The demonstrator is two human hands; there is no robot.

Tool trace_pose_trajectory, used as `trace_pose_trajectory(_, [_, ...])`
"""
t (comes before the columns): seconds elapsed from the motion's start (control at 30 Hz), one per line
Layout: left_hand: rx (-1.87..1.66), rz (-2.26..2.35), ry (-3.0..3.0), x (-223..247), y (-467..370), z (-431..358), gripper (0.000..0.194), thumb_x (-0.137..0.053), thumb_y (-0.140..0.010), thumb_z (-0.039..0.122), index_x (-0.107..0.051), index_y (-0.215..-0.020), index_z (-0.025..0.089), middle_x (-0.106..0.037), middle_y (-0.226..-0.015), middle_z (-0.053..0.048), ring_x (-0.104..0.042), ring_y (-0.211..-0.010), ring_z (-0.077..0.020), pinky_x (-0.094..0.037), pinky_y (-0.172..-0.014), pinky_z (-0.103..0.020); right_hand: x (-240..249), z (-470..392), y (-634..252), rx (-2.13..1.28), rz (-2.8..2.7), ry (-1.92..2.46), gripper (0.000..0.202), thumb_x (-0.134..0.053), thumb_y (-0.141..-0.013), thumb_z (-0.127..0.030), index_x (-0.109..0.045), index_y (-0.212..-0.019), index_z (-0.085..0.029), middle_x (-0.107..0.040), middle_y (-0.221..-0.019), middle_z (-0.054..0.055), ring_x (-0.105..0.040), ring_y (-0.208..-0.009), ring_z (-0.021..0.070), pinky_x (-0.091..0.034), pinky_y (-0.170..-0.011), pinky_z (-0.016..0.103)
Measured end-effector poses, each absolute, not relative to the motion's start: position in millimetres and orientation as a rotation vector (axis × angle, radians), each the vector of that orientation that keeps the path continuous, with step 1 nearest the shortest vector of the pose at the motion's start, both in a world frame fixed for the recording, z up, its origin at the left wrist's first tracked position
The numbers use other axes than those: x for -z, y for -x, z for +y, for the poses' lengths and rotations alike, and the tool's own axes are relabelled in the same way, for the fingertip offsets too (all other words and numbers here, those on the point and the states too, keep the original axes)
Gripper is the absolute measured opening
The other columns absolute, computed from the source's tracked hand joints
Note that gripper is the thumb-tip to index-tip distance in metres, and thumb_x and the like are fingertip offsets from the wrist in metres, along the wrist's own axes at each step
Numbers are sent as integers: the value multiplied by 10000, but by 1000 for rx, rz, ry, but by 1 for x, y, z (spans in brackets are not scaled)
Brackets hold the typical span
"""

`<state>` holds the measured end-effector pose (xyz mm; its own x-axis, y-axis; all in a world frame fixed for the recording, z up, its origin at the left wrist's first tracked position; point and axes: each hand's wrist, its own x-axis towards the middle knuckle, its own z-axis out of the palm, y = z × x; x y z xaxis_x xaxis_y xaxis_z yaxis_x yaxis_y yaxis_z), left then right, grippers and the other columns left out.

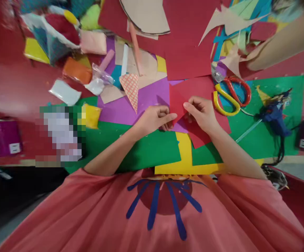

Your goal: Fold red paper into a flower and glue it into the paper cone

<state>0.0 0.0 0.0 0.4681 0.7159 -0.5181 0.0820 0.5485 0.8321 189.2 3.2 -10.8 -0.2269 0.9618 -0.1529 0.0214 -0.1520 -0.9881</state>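
Observation:
A piece of red craft sheet (pixel 185 94) is between my two hands, above purple and green sheets. My left hand (pixel 158 119) pinches its lower left edge between thumb and fingers. My right hand (pixel 200 110) is closed on the sheet a little farther right, thumb and forefinger together near its middle. Part of the sheet lies hidden behind my right hand, and a red corner shows below it. Right of that hand lie scissors (pixel 227 99) with one red and one yellow handle. A cone-shaped piece with an orange lattice pattern (pixel 131 90) lies left of the sheet.
A blue glue gun (pixel 275 115) with a clear glue stick rests on the green sheet (pixel 141 147) at right. Several clay packets, such as an orange one (pixel 77 70), are at left. Another person's arm (pixel 280 42) reaches in from the upper right over paper scraps.

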Motion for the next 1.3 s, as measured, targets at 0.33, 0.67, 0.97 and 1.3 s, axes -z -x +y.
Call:
trace_pose_trajectory(0.33, [-400, 1011, -906, 1, 1, 5, 345, -710, -817, 377, -525, -651, 138, -663, -519, 26, -640, -451, -72, -493, -437, -127, 10, 3, -188, -1465, -1305, 1265, 501, -684, -733, -648, -484, -612, -205, -532, -450, -72, -422, -326, 46, -267, -339, 196])
trace_pose_trajectory(0.67, [-406, 971, -939, 0, 2, 6, 368, -662, -865, 380, -496, -639, 142, -647, -501, 33, -602, -413, -52, -471, -424, -114, 10, 3, -189, -1480, -1291, 1255, 461, -682, -778, -587, -490, -609, -203, -534, -447, -67, -420, -329, 44, -263, -338, 192])
trace_pose_trajectory(0.97, [-353, 938, -896, 0, 1, 2, 343, -634, -877, 433, -512, -734, 146, -681, -579, 19, -648, -487, -73, -514, -469, -139, 10, 3, -190, -1480, -1263, 1266, 472, -689, -764, -598, -483, -602, -205, -530, -434, -70, -412, -311, 44, -245, -322, 188])
trace_pose_trajectory(1.3, [-315, 937, -866, 1, 0, 3, 314, -588, -923, 359, -510, -711, 141, -677, -565, 14, -635, -467, -69, -507, -473, -141, 10, 4, -191, -1471, -1258, 1278, 454, -690, -775, -561, -479, -598, -200, -536, -426, -72, -416, -306, 36, -249, -321, 169])
